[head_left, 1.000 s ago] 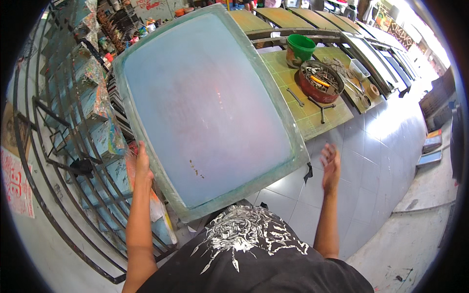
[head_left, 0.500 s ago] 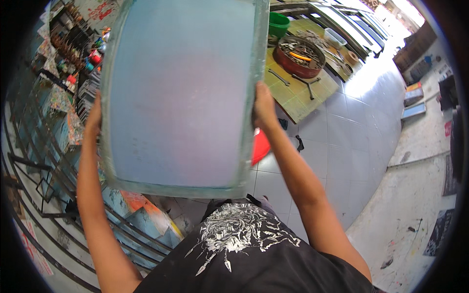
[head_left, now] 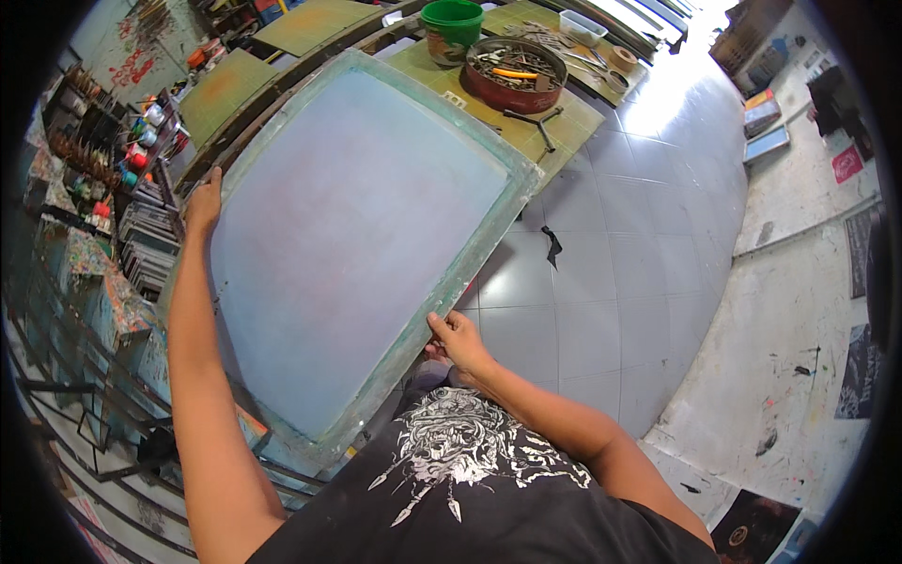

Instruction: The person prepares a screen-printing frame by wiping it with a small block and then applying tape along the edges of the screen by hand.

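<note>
Over tiles [head_left: 648, 273], the panel [head_left: 348, 235] slants lengthwise to upper right.

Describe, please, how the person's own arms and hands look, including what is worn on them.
The left hand and right hand wear no gloves; the forearms are bare, without watch or bracelet. The black shirt has short sleeves and a white print.

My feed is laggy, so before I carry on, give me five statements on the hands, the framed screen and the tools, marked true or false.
1. The left hand and right hand both hold the framed screen. True.
2. The right hand is inside the green bucket. False: it is at the framed screen's edge.
3. The green bucket stands beside the round red pan. True.
4. The round red pan is on the floor. False: it stands on a board.
5. The three-armed tool lies outside the pan. True.
</note>
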Demonstrator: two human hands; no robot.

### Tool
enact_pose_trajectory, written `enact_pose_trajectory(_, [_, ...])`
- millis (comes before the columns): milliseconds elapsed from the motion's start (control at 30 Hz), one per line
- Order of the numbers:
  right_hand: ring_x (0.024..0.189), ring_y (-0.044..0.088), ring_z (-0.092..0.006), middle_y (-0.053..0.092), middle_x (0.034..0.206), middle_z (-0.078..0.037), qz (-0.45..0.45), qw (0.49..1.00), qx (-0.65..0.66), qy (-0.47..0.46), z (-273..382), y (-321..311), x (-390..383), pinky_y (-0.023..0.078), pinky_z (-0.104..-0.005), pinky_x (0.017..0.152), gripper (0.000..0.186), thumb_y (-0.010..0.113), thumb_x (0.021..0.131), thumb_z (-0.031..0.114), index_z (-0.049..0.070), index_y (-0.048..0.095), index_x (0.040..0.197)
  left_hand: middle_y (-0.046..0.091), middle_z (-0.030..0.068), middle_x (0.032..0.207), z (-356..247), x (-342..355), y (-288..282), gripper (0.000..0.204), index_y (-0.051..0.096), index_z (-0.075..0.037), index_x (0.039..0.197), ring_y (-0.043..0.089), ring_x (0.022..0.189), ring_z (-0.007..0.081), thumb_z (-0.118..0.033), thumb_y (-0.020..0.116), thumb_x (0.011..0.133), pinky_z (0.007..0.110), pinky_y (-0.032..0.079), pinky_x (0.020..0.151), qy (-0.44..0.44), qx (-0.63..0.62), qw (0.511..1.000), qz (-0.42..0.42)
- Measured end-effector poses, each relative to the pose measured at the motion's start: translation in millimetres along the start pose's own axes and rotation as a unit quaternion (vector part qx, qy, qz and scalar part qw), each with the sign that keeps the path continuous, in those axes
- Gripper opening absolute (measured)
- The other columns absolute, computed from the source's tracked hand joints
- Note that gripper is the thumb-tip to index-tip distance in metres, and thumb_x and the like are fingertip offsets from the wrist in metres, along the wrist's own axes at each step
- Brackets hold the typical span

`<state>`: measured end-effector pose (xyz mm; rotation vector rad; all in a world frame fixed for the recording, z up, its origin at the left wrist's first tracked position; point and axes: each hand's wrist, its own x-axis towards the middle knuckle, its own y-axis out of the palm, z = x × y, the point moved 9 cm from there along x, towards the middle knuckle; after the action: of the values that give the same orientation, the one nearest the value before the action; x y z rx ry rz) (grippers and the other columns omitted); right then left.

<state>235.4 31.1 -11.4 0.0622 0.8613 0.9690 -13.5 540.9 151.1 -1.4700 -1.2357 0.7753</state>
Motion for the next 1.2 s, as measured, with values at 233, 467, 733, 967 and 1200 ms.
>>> enact_pose_trajectory(233, [0.079, 0.062, -0.0121, 0.064, 0.089, -0.005, -0.087, 0.989, -0.104, -0.062, 14.8, -48.9, 53.7, 0.054, -0.0273, 0.069, 0.031, 0.063, 0.096, 0.032, 0.001, 0.063, 0.101, 0.067, 0.0296, 0.097, -16.6, 24.7, 94.7, 0.083, 0.071, 0.003, 0.092, 0.063, 0.098, 0.0455, -0.068, 0.026, 0.095, 0.052, 0.046, 0.082, -0.011, -0.048, 0.999, -0.009])
enact_pose_trajectory(467, [0.074, 0.062, -0.0124, 0.064, 0.080, -0.006, -0.140, 0.967, -0.211, -0.035, 34.7, -60.2, 71.4, 0.054, -0.0286, 0.066, 0.038, 0.065, 0.094, 0.037, 0.000, 0.064, 0.087, 0.066, 0.0294, 0.095, -26.0, 39.9, 144.4, 0.082, 0.070, 0.003, 0.089, 0.063, 0.094, 0.0449, -0.066, 0.027, 0.096, 0.052, 0.046, 0.081, -0.019, -0.045, 0.997, 0.060])
enact_pose_trajectory(733, [0.083, 0.068, -0.0166, 0.068, 0.091, -0.009, -0.081, 0.990, -0.113, 0.003, 38.5, -48.8, 69.8, 0.055, -0.0254, 0.070, 0.035, 0.066, 0.093, 0.033, -0.001, 0.064, 0.094, 0.063, 0.0295, 0.080, -49.9, 52.4, 147.8, 0.077, 0.064, 0.007, 0.078, 0.062, 0.079, 0.0453, -0.061, 0.034, 0.097, 0.054, 0.043, 0.071, 0.045, -0.060, 0.997, 0.032])
enact_pose_trajectory(967, [0.105, 0.065, -0.0207, 0.064, 0.116, -0.015, 0.006, 0.995, -0.041, 0.089, 65.0, -50.1, 44.1, 0.054, -0.0318, 0.087, 0.036, 0.063, 0.096, 0.032, 0.000, 0.059, 0.112, 0.063, 0.0302, 0.094, -44.2, 57.9, 165.0, 0.064, 0.063, 0.009, 0.093, 0.062, 0.091, 0.0416, -0.049, 0.039, 0.101, 0.049, 0.044, 0.080, 0.071, -0.095, 0.990, 0.079])
enact_pose_trajectory(1200, [0.086, 0.061, -0.0135, 0.068, 0.096, -0.006, -0.090, 0.861, -0.358, -0.350, 368.9, -185.6, 85.6, 0.050, -0.0291, 0.079, 0.027, 0.065, 0.093, 0.022, 0.000, 0.066, 0.109, 0.051, 0.0202, 0.137, -90.3, -41.7, 117.1, 0.042, 0.055, 0.004, 0.128, 0.047, 0.129, 0.0324, -0.027, 0.045, 0.102, 0.038, 0.035, 0.108, 0.065, -0.164, 0.982, 0.061])
